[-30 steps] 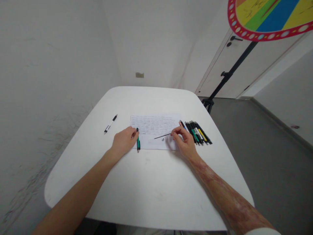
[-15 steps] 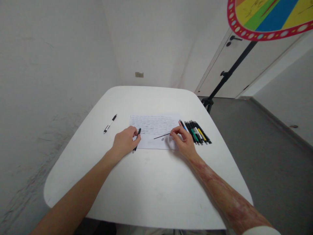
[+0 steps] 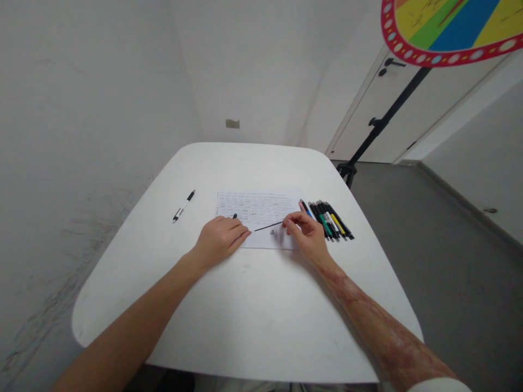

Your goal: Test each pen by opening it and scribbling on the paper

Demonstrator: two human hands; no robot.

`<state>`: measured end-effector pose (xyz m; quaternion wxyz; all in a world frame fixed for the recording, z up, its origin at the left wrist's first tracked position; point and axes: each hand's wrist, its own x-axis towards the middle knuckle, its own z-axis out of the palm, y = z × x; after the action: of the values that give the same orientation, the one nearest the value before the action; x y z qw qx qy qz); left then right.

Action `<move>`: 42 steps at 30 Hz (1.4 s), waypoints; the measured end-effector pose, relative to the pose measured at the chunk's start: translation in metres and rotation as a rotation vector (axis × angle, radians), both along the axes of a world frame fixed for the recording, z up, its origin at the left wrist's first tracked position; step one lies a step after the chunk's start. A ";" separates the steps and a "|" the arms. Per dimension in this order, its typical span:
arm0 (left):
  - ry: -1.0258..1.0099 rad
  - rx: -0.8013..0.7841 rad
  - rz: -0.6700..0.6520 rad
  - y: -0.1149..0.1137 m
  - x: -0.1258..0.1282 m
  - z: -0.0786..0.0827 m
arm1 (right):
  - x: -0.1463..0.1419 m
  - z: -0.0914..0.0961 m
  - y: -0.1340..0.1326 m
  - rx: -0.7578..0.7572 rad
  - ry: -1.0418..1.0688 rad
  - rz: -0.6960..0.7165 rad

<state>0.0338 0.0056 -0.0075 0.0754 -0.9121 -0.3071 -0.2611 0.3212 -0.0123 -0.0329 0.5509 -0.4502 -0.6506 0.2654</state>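
Note:
My right hand (image 3: 306, 233) pinches a thin dark pen refill (image 3: 268, 226) near one end, above the paper; its free end points left. My left hand (image 3: 220, 237) lies with its fingers stretched out together over the lower left of the handwritten sheet of paper (image 3: 261, 239). Beneath that hand is a black pen (image 3: 235, 216), mostly hidden, with only its upper end showing. On the sheet between both hands sits a small grey piece (image 3: 272, 232), too small to identify.
Several pens (image 3: 333, 222) with black, green, white and yellow barrels lie side by side right of the paper. A white-and-black pen (image 3: 183, 207) lies alone at the left on the white table (image 3: 261, 321). A colourful wheel (image 3: 453, 32) on a black stand is at the right.
My left hand has let go of the black pen, shifted right and flattened over it. My right hand keeps the refill, nearly still; its tip is slightly further left.

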 end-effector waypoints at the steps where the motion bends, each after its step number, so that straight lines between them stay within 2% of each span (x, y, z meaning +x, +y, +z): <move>1: 0.002 0.000 0.001 0.001 0.000 0.000 | 0.000 0.000 0.000 0.000 0.002 -0.006; 14: 0.000 0.049 -0.026 0.000 0.001 -0.002 | 0.000 -0.004 0.004 0.018 -0.042 -0.048; 20: -0.009 0.058 0.002 0.000 -0.002 0.004 | 0.002 -0.002 0.004 0.079 0.058 -0.194; 22: -0.018 0.058 0.019 -0.001 -0.002 0.003 | 0.001 0.002 0.001 0.149 -0.043 -0.175; 25: -0.001 0.026 0.032 -0.003 0.000 0.002 | -0.004 0.009 -0.005 0.218 -0.297 -0.067; 30: 0.100 -0.048 0.042 -0.004 0.004 0.000 | -0.015 0.010 -0.006 0.232 -0.584 0.033; 38: 0.163 -0.069 0.022 -0.004 0.011 -0.001 | -0.019 0.003 -0.003 0.254 -0.823 0.083; 42: 0.137 -0.033 0.020 -0.004 0.009 0.001 | -0.019 0.007 -0.006 0.261 -0.774 0.093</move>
<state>0.0431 0.0013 -0.0067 0.0840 -0.9257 -0.3147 -0.1922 0.3024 -0.0180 -0.0259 0.3053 -0.4133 -0.8578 0.0164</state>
